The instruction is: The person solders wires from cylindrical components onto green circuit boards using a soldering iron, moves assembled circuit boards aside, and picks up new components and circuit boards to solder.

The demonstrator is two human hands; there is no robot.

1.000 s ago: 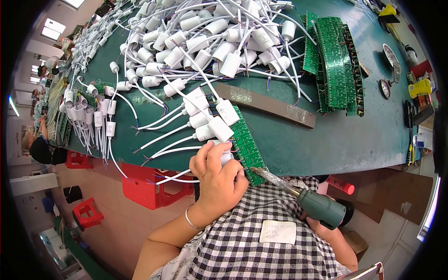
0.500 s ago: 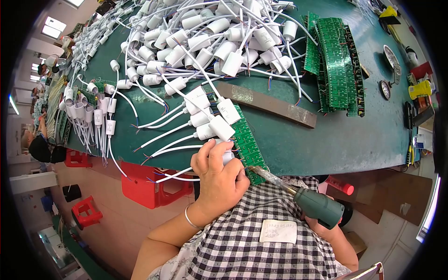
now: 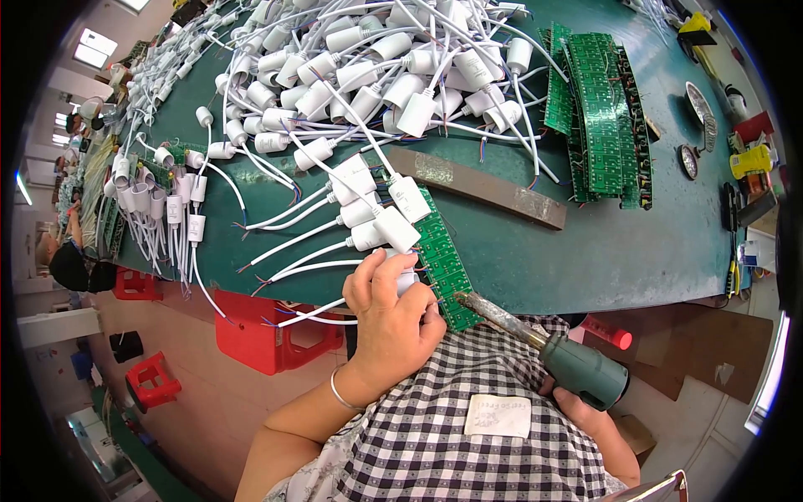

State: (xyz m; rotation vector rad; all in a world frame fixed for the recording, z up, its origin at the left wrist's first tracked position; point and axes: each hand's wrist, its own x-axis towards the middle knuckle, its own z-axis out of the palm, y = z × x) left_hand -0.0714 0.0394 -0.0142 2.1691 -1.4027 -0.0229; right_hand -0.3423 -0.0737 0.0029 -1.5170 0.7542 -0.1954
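A green circuit board strip (image 3: 441,255) lies at the near table edge, with several white lamp holders (image 3: 395,229) along its left side. My left hand (image 3: 386,309) is closed on a white lamp holder by the board's near end, its fingers hiding most of it. Thin wires show between those fingertips and the board. In my right hand (image 3: 583,412) is a soldering iron (image 3: 585,370) with a dark green handle. Its metal tip points left, over the near end of the board. The handle hides most of the right fingers.
A large heap of white corded lamp holders (image 3: 368,71) covers the far table. A metal bar (image 3: 481,188) lies beyond the board. Green board strips (image 3: 598,117) are stacked at the right, near a small round dish (image 3: 688,161). A red stool (image 3: 268,330) stands below the left edge.
The soldering iron has moved slightly right with my right hand, and its tip has drawn away from my left fingertips. My left hand stays in place.
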